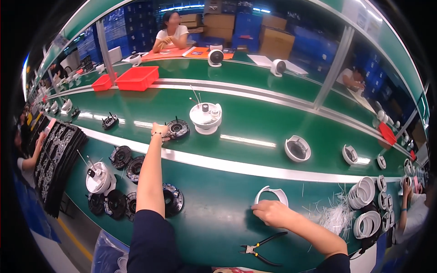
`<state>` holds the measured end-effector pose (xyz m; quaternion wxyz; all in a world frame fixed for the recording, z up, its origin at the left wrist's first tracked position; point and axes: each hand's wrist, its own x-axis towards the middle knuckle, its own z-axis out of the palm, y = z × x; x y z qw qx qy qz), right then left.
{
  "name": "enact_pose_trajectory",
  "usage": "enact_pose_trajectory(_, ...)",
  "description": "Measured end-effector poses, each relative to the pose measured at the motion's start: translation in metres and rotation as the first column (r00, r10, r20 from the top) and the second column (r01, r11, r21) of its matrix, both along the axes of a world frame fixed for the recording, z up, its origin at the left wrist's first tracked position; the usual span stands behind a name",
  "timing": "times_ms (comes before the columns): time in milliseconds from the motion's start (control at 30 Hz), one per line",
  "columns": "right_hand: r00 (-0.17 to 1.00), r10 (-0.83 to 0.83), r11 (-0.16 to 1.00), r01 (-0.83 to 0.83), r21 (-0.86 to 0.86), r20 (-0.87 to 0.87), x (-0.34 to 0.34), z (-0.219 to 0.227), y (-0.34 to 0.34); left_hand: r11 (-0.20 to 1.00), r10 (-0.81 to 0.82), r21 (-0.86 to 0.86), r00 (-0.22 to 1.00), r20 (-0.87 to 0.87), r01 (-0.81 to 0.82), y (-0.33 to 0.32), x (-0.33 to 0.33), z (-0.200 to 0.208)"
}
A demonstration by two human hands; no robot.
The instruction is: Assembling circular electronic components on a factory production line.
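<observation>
Left hand (158,129) out past the white rail (218,167), right hand (273,214) over the desk (214,204)

The left arm reaches across the desk's far edge, over the white rail, to a black ring (177,128) lying near the close edge of the green belt (255,113). The left hand's fingers meet the left rim of the black ring; they are partly turned from view, so I cannot tell whether they pinch it or only rest there. Just right of it stands a white housing (205,119) with thin wires rising from its top.

The right hand is right of the desk's middle, its fingers pinching the near rim of a notched white shell (282,196). Between that hand and the desk's near edge lie pliers (251,249) with black-and-yellow handles, apart from the hand.

Toward the desk's left edge, black round parts (114,203) crowd beside a second wired housing (98,178), and the left forearm passes above some of them. Between this cluster and the white shell, a broad stretch of bare green runs from the white rail toward the near edge, leaving sideways room. On the other side the room narrows: loose white strips (336,219) spread near the right forearm, with stacked white rings (361,193) beyond them toward the desk's right end.
</observation>
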<state>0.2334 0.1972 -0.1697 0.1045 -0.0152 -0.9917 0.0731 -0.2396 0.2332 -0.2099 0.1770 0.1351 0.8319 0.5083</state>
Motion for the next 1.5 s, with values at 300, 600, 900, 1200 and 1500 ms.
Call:
enact_pose_trajectory(300,0.992,-0.121,0.937,0.107,-0.333,-0.021,0.022,-0.011,-0.027,0.962,-0.181,0.257,0.917,0.355,0.091,-0.025,0.012,0.004)
enact_pose_trajectory(600,0.738,-0.63,0.711,0.674,-0.203,0.241,0.042,-0.01,-0.003,0.722,-0.646,0.448,0.746,0.164,0.527,-0.112,0.187,0.083)
enact_pose_trajectory(900,0.644,-0.756,0.055,-0.119,-0.991,-0.119,0.036,-0.007,-0.002,0.607,-0.666,0.646,0.739,0.097,0.463,-0.149,0.306,0.048)
enact_pose_trajectory(1200,0.732,-0.602,0.588,0.136,-0.797,-0.319,-0.006,0.007,-0.037,0.382,-0.88,0.794,0.449,0.156,0.473,-0.161,0.326,0.014)
enact_pose_trajectory(1500,0.83,-0.426,0.819,0.185,-0.543,-0.359,-0.029,0.017,-0.051,0.523,-0.818,0.845,0.215,0.534,-0.108,-0.157,0.305,0.015)
